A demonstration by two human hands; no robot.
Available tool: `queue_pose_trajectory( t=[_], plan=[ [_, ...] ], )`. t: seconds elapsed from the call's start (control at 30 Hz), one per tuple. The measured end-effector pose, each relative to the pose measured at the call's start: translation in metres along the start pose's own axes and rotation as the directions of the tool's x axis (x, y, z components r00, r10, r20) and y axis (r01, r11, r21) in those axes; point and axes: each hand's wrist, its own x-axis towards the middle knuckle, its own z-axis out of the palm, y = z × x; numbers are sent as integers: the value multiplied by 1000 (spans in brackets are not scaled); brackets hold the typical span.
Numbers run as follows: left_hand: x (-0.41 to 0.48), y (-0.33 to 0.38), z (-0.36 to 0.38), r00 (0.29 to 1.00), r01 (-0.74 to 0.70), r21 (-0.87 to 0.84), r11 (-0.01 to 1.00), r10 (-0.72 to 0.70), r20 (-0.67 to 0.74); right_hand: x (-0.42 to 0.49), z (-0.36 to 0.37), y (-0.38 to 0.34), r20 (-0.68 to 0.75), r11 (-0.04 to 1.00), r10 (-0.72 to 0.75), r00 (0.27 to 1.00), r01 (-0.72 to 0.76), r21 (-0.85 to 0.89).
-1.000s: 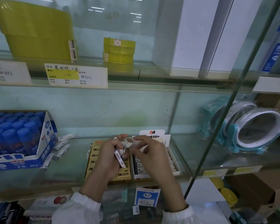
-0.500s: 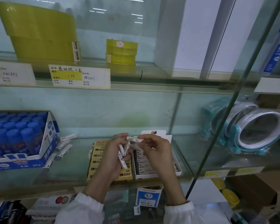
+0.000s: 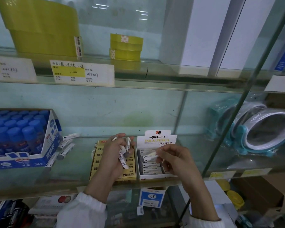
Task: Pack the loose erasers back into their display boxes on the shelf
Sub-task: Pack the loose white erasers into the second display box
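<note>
While the white display box looks part-filled, her right hand pinches one eraser above it; left hand clutches several, and more loose erasers wait on the shelf.

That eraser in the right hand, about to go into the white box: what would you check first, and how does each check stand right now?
1. Right hand has a firm grip on the single eraser: ok.
2. Eraser is over the white display box, which holds matching erasers: ok.
3. A free slot in the box: cannot tell, the hand hides part of it.
4. Left hand holds the spare erasers securely: ok.
5. All loose erasers gathered: not ok, several loose pieces lie beside the glue stick box.
</note>
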Motion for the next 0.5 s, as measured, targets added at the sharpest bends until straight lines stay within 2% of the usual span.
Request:
queue_pose_trajectory(
  t=[0.1, 0.23, 0.37, 0.5],
  plan=[
    [1, 1, -2, 1000, 15, -37, 999, -15, -2, -1, -3, 0, 32, 998, -15, 999, 17, -68],
    [2, 0, -4, 1000, 13, -46, 999, -13, -8, -4, -6, 1, 159, 978, -33, 987, 64, -198],
    [1, 1, -2, 1000, 11, -67, 998, -12, -13, -5, -6, 1, 155, 847, -86, 984, 154, -509],
    [-1, 3, 0, 1000, 7, -99, 995, -9, -21, -3, -2, 6, 158, 803, -142, 977, 207, -558]
  ],
)
